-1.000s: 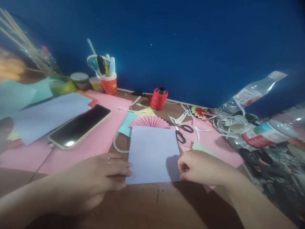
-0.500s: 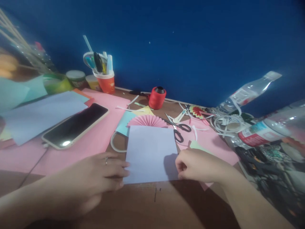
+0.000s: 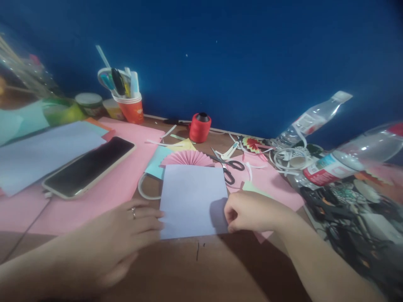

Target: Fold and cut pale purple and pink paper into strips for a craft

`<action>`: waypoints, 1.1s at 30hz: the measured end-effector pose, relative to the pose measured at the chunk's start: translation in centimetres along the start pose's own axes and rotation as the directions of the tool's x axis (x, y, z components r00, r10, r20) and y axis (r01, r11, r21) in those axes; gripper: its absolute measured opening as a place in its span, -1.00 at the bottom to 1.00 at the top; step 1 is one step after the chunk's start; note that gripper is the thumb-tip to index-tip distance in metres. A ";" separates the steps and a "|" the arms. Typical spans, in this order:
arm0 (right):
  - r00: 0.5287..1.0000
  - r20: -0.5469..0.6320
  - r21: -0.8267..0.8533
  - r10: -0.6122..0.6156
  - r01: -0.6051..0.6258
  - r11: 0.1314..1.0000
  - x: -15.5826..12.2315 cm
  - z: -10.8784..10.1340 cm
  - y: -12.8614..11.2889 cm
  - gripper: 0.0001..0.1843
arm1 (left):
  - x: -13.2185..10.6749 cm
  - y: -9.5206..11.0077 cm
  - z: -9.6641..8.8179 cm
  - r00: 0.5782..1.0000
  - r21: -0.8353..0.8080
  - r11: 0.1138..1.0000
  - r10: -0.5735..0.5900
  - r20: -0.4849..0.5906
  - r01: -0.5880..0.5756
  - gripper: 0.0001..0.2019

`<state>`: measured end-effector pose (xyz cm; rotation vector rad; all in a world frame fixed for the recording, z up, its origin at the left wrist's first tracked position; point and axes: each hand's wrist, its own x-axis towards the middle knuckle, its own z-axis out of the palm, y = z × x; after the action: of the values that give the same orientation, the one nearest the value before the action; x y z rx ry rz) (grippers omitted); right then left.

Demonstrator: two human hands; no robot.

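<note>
Fingers of the left hand (image 3: 124,233), slightly apart, contact the flat, not-yet-folded lavender sheet (image 3: 192,197) at nine o'clock; the right hand (image 3: 250,211) curls at three, grip indeterminable; the pink paper fan (image 3: 187,158) at twelve is pleated.

The light is rather dim; the flat, deep blue wall (image 3: 252,63) darkens toward the upper right corner. The bare right hand (image 3: 248,212) throws a shadow leftward on the square, pale lilac paper (image 3: 192,197). Both side edges look stretched and blurred.
</note>
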<state>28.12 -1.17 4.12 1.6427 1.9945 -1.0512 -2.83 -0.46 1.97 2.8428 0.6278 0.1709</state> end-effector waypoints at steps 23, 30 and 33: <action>0.955 -0.286 -0.041 -0.075 0.066 0.997 -1.2 1.0 -1.3 -0.87 | 4.5 1.7 2.0 0.990 0.173 0.985 -0.052 0.128 0.030 -0.41; 0.973 -0.230 0.019 -0.029 0.034 0.999 -1.2 0.5 -1.9 -0.86 | 5.6 4.0 2.5 0.991 0.331 0.935 -0.132 0.004 0.124 -0.60; 0.973 -0.225 -0.001 -0.056 0.058 0.998 -1.2 0.4 -1.8 -0.85 | 5.6 5.3 3.4 0.994 0.415 0.904 -0.112 -0.001 0.102 -0.56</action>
<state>26.65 -2.44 5.25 1.7861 2.1942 -0.9253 4.86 -3.40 0.30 3.1951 0.9104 -0.0194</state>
